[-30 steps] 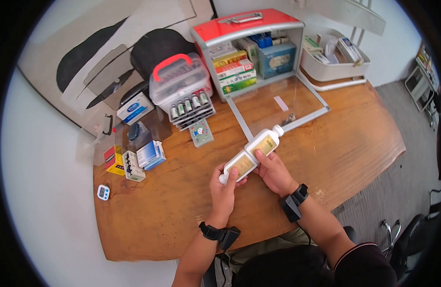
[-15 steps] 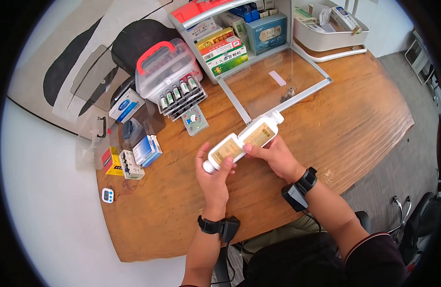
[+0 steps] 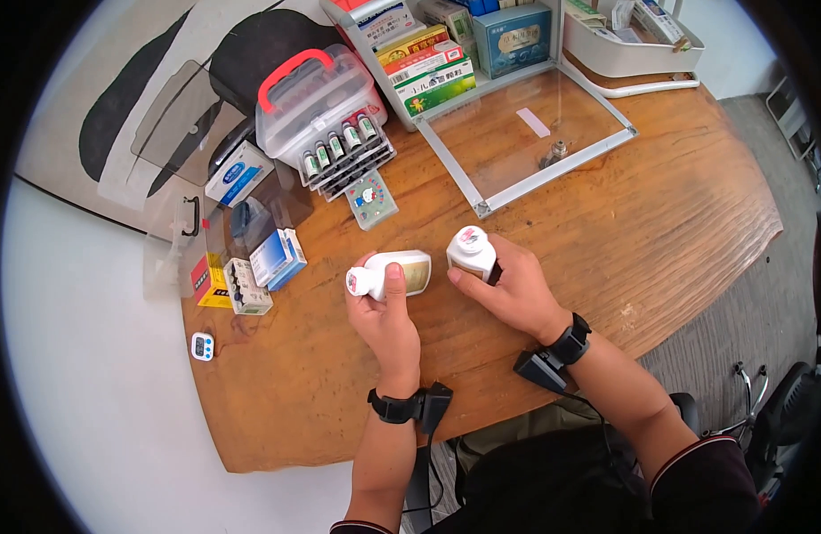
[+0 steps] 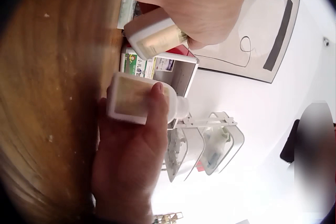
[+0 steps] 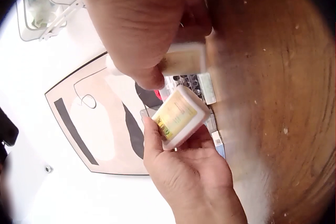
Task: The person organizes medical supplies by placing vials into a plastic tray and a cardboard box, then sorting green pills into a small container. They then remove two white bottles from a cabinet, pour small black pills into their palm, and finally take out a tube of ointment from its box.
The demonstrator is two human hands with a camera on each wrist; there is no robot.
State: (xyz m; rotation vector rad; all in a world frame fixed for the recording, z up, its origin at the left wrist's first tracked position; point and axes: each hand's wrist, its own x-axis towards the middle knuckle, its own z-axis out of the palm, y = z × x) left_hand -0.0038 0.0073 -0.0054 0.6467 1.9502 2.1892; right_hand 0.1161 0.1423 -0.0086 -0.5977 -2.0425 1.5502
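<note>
In the head view my left hand (image 3: pixel 385 325) grips a white plastic bottle (image 3: pixel 403 272) with a yellowish label. This bottle lies tilted sideways, its cap pointing left, with the thumb across its side. My right hand (image 3: pixel 520 292) holds a second white bottle (image 3: pixel 471 254), its cap turned up toward the head camera. A small gap separates the two bottles above the table. From the left wrist, the right hand's bottle (image 4: pixel 137 98) shows its label under the thumb. The right wrist view shows the flat base end of the left hand's bottle (image 5: pixel 182 115).
An open medicine cabinet (image 3: pixel 481 210) with boxes stands behind, its clear door lowered onto the wooden table (image 3: pixel 588 267). Left of it are a clear case (image 3: pixel 317 107) with vials and a Hello Kitty card box (image 3: pixel 372 199). Medicine boxes (image 3: pixel 248 285) and a timer (image 3: pixel 203 346) sit further left.
The two bottles, earlier held close together with labels facing up, have come apart. Both are now tilted with their caps toward the head camera. The head view has shifted slightly.
</note>
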